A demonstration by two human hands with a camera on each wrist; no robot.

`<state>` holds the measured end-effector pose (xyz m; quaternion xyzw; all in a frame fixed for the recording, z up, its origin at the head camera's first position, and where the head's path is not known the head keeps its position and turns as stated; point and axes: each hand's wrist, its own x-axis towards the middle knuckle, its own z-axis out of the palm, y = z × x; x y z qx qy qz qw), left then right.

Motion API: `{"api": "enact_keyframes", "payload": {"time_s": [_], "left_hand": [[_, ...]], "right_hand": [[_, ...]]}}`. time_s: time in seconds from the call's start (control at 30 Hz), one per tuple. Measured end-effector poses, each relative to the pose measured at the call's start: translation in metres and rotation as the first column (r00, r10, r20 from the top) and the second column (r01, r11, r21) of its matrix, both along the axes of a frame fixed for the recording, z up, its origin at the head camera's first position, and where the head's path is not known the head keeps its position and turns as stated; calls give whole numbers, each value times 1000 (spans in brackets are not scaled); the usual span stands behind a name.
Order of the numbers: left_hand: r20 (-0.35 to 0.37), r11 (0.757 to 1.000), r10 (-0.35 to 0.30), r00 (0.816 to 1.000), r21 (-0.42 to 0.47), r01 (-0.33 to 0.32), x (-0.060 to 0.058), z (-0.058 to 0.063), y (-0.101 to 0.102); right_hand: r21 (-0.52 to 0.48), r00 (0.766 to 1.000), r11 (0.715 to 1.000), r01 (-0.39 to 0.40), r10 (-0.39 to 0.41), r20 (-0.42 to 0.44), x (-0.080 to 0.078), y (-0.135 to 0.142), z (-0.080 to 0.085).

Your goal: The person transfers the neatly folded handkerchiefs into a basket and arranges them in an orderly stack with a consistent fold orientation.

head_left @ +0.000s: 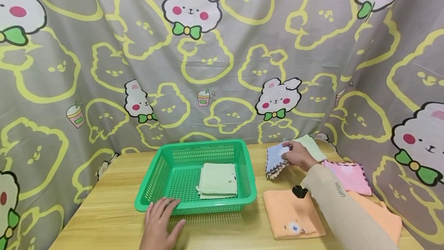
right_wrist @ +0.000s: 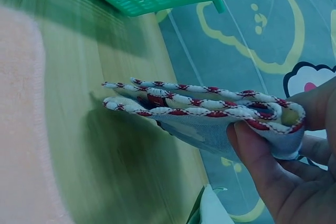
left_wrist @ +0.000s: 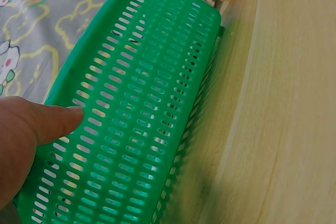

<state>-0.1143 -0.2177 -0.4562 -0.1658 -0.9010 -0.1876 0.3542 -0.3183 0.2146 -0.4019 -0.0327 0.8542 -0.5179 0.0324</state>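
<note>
My right hand [head_left: 299,155] pinches a folded light-blue cloth [head_left: 276,156] with a red-and-white corded edge, raised above the table. In the right wrist view its folded layers [right_wrist: 205,103] appear edge-on, with the thumb against one side. My left hand [head_left: 160,223] rests at the near-left rim of the green plastic basket [head_left: 249,180], its fingers loosely extended on the rim. The left thumb [left_wrist: 63,121] lies in front of the slotted basket wall in the left wrist view. Inside the basket, on the right, lies a folded pale-green cloth [head_left: 218,179].
A folded orange cloth [head_left: 289,217] with a bear face lies near the front. Another orange cloth [head_left: 379,215], a pink cloth [head_left: 352,176] and a pale-green cloth [head_left: 312,146] are to the right. A patterned curtain [head_left: 222,61] encloses the wooden table [head_left: 104,211].
</note>
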Motion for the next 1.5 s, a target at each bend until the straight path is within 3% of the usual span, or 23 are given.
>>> {"api": "enact_keyframes", "payload": {"time_s": [0.37,0.8,1.5], "left_hand": [[-5,1000,4,1000,-2,-4,-1,-2,0],[5,1000,7,1000,0,-7,0,-1,0],[-3,1000,1,1000,4,-1,-1,-1,0]], "right_hand": [[54,1000,999,6,-5,-17,0,-2,9],[2,1000,1000,-3,3,8,0,-6,19],[39,1000,999,5,-4,-28,-1,-9,28]]}}
